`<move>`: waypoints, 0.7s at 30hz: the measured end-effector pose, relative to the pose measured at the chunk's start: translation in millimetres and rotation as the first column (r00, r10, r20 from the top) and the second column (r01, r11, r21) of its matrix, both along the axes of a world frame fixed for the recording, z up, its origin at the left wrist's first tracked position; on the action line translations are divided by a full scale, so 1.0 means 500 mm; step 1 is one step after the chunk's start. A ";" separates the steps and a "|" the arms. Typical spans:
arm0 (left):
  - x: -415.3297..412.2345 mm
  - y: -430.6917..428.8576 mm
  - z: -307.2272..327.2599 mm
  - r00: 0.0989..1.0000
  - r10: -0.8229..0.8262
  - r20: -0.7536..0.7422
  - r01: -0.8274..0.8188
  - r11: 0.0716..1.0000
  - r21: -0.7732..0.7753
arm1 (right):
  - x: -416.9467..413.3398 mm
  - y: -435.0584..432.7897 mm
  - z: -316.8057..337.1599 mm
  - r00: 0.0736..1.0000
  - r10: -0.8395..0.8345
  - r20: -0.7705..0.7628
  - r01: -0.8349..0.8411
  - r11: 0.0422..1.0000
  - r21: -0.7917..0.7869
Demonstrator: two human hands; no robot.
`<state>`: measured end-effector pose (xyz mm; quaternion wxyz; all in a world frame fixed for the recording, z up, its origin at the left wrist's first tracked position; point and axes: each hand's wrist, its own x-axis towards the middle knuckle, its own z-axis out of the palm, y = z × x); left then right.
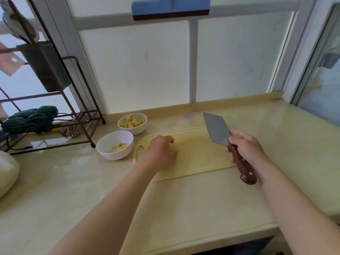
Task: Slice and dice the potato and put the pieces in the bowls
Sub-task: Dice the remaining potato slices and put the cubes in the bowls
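Steel knife was gripped in my right hand, lifted clear, I think to spare my left hand, curled on the board around I cannot tell what; potato dice lay in the far bowl and near bowl.

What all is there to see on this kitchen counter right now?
far bowl: one, white, on the counter by the window
near bowl: one, white, left of the board
potato pieces: many, yellow, a heap in the far bowl, a few in the near bowl
cutting board: one, pale yellow, centre of the counter
cleaver: one, grey blade, brown handle, raised over the board's right end
counter: one, beige, below the window
rack: one, dark metal, at left
green cloth: one, on the rack
checked cloth: one, brown and white, beside it
blue object: one, top, on the window bar
left hand: fingers curled, on the board
right hand: grips the cleaver's handle
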<state>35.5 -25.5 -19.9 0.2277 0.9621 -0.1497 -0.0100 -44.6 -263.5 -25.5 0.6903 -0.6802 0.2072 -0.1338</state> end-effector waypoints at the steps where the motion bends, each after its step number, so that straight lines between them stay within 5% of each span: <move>1: -0.001 -0.011 0.000 1.000 -0.015 -0.008 0.015 1.000 -0.004 | -0.001 -0.003 -0.002 1.000 0.005 0.007 -0.005 1.000 0.006; 6: -0.002 -0.045 0.014 0.999 0.015 -0.035 -0.015 1.000 -0.021 | 0.000 -0.009 -0.012 0.999 0.024 0.030 -0.025 0.999 0.030; 11: 0.007 -0.052 0.033 0.958 0.093 -0.273 -0.193 0.910 -0.367 | 0.000 -0.009 -0.013 0.999 0.041 0.035 -0.042 0.999 0.031; 15: 0.004 -0.063 0.030 0.881 0.005 -0.473 -0.302 0.776 -0.554 | -0.003 -0.004 -0.010 0.998 0.057 0.027 -0.057 0.998 0.021; 19: 0.014 -0.045 0.026 0.995 0.059 -0.076 -0.072 0.978 -0.195 | -0.012 0.000 -0.004 0.998 0.070 0.005 -0.069 0.997 -0.024; 21: 0.009 -0.029 0.023 0.997 -0.058 0.045 0.060 0.996 -0.060 | -0.013 -0.001 -0.002 0.997 0.075 -0.010 -0.075 0.996 -0.043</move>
